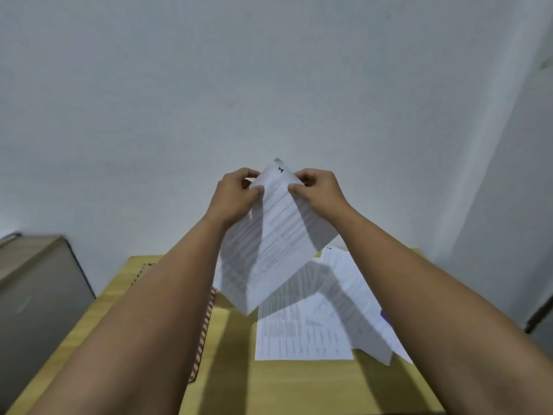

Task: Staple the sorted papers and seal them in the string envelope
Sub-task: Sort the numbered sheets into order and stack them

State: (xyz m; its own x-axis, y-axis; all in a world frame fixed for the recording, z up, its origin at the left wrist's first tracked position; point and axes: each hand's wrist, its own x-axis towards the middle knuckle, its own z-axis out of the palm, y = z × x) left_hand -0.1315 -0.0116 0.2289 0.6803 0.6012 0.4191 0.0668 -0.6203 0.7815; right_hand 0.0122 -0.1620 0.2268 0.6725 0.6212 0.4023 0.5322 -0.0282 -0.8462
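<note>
Both hands hold a small stack of printed white papers (275, 241) up in the air above the table. My left hand (236, 194) pinches the top left corner and my right hand (315, 190) pinches the top right. The top sheet bears a handwritten "1" near its upper edge, and the stack hangs down at a tilt. More printed sheets (305, 330) lie spread on the wooden table (239, 384) below. The envelope (205, 327), with a red-and-white striped border, lies on the left, mostly hidden under my left forearm. No stapler is visible.
A grey cabinet (39, 295) stands left of the table. A small purple object (384, 317) peeks out by my right forearm at the table's right side. A pale wall rises behind the table.
</note>
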